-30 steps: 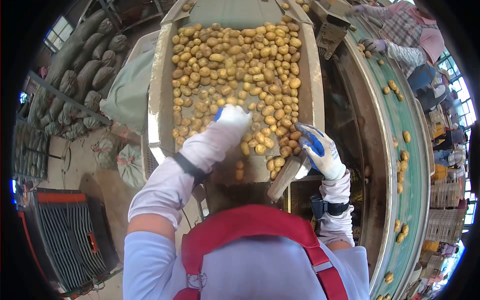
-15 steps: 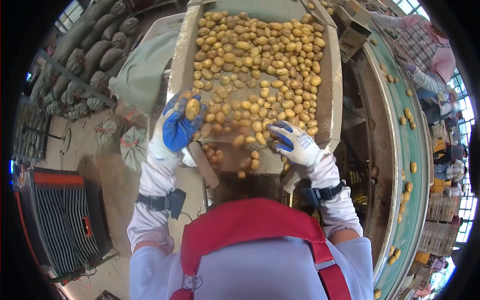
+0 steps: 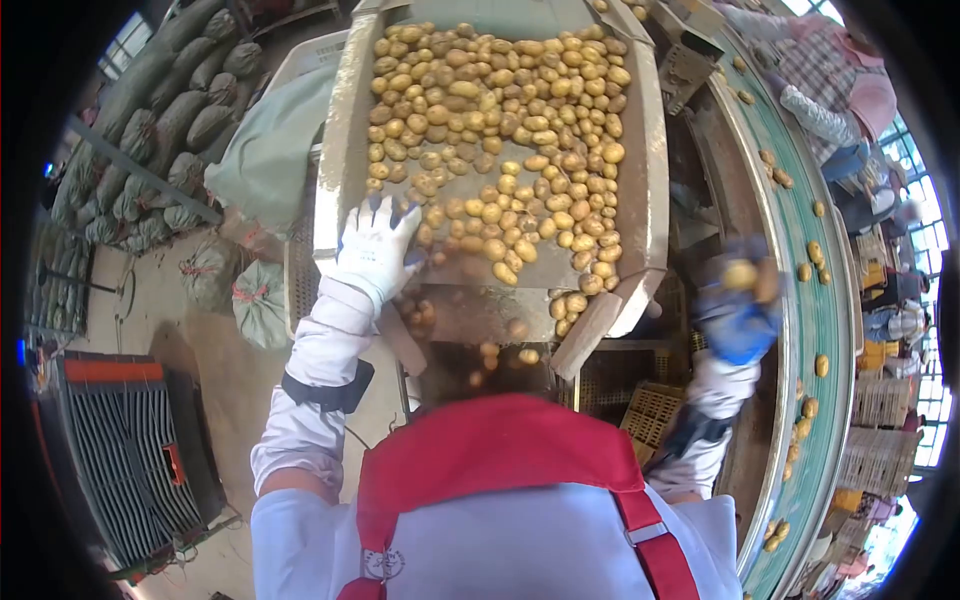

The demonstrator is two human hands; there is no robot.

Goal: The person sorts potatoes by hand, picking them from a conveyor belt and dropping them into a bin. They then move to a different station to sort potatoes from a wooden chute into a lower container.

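Note:
Many potatoes (image 3: 500,100) lie in a sloping metal chute (image 3: 334,140) in front of me. My left hand (image 3: 378,248), in a white glove with its back up, reaches over the chute's lower left side; its fingers are spread beside the nearest potatoes. Out to the right, between the chute and a green conveyor belt (image 3: 790,220), is my right hand (image 3: 740,315). It is smeared by motion, blue palm turned up, with a potato (image 3: 740,276) and another brownish one in its fingers. Several blurred potatoes fall from the chute's lower lip.
Scattered potatoes ride on the belt. A person in a checked garment (image 3: 815,75) stands across it. Yellow crates (image 3: 652,415) are below the chute on the right. Full sacks (image 3: 190,120) are stacked at left, near a dark ribbed case (image 3: 135,450).
My right hand has moved from the chute right toward the belt, with potatoes in it. My left hand has turned palm down and no longer shows the potato it held. More potatoes have rolled down.

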